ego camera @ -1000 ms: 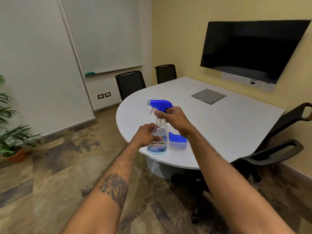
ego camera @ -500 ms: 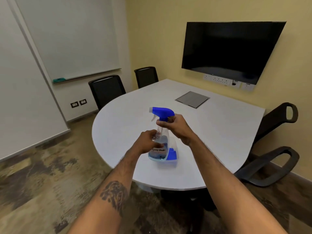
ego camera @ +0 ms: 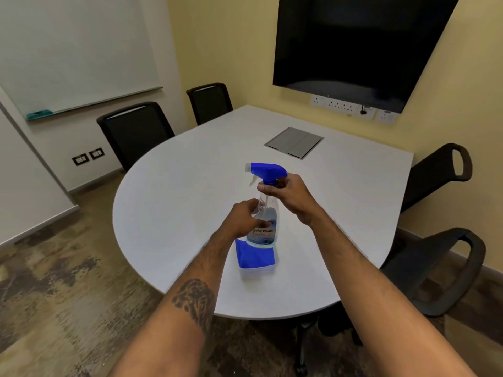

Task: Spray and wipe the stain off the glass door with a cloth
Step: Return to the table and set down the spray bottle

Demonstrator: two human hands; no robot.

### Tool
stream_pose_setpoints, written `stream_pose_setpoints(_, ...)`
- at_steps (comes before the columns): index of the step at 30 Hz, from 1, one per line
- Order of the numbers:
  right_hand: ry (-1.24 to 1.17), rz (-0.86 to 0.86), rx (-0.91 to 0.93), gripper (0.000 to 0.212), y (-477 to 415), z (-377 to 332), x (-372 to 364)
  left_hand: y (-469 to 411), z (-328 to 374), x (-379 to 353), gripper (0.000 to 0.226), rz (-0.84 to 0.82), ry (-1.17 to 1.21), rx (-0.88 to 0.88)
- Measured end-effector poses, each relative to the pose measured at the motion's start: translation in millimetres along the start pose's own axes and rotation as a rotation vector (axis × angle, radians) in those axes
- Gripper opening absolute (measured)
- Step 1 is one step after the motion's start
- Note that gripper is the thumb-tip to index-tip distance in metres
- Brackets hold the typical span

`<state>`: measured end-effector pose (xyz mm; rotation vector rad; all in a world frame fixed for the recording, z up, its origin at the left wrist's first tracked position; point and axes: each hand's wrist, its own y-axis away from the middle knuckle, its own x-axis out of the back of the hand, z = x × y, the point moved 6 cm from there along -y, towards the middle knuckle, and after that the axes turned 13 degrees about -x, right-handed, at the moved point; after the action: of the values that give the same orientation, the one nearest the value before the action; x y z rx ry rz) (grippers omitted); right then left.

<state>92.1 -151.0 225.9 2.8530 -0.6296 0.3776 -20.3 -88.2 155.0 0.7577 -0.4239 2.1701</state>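
A clear spray bottle with a blue trigger head stands upright over the white table. My left hand wraps the bottle's body from the left. My right hand grips its neck just under the blue head. A folded blue cloth lies on the table below and in front of the bottle; whether the bottle's base rests on it I cannot tell. No glass door shows in this view.
Black chairs stand around the table: two at the back, two on the right. A grey cable hatch sits in the tabletop. A dark screen hangs on the yellow wall, a whiteboard on the left.
The view has moved closer to the table and swung right. Both hands keep their grip on the bottle, and more of the blue cloth shows in front of it.
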Motion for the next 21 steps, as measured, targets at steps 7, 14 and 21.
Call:
stream_pose_setpoints(7,0.008,-0.021,-0.044,0.039,-60,30,27,-61,-23,-31,0.056,-0.008,0.026,0.057)
stream_pose_setpoints(14,-0.010,-0.031,-0.068,0.033,-116,57,56,-106,-49,-56,0.064,0.009,0.007,0.105)
stream_pose_setpoints(21,-0.063,0.045,-0.169,0.043,-158,114,80,-116,-133,-84,0.075,-0.166,-0.125,0.335)
